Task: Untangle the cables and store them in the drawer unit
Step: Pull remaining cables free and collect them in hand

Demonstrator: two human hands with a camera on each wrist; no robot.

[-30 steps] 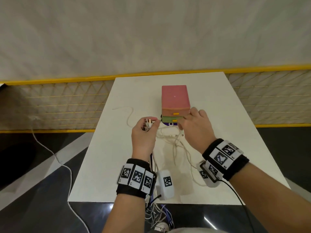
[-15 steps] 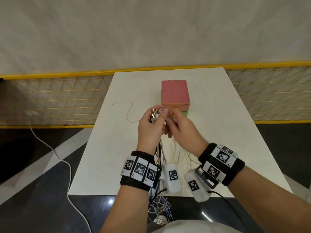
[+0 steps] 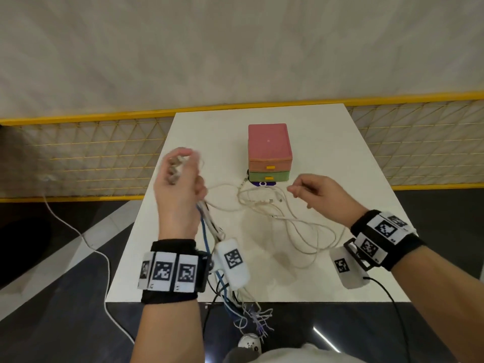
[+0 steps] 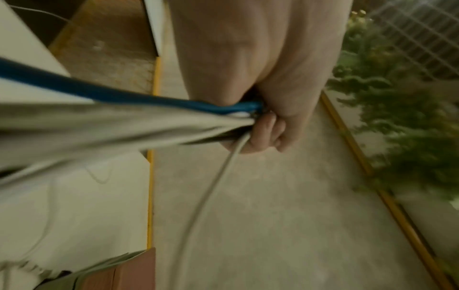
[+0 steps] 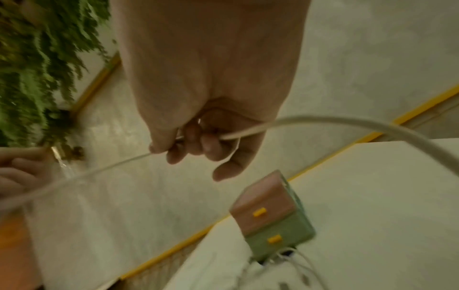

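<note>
A tangle of white cables lies on the white table in front of the drawer unit, which has a pink top, a pink drawer and a green drawer with yellow handles, both closed. My left hand is raised at the table's left edge and grips a bundle of cable ends with plugs; the left wrist view shows a blue cable and white cables leaving the fist. My right hand, right of the tangle, pinches one white cable.
A purple item peeks out under the drawer unit's front. A yellow mesh fence runs behind the table. A white cord trails over the dark floor on the left. Loose wires hang from the wrist cameras by the table's near edge.
My hands were together in front of the drawer unit; they have pulled apart, the left going up and left with the plug bundle, the right going right with one white cable.
</note>
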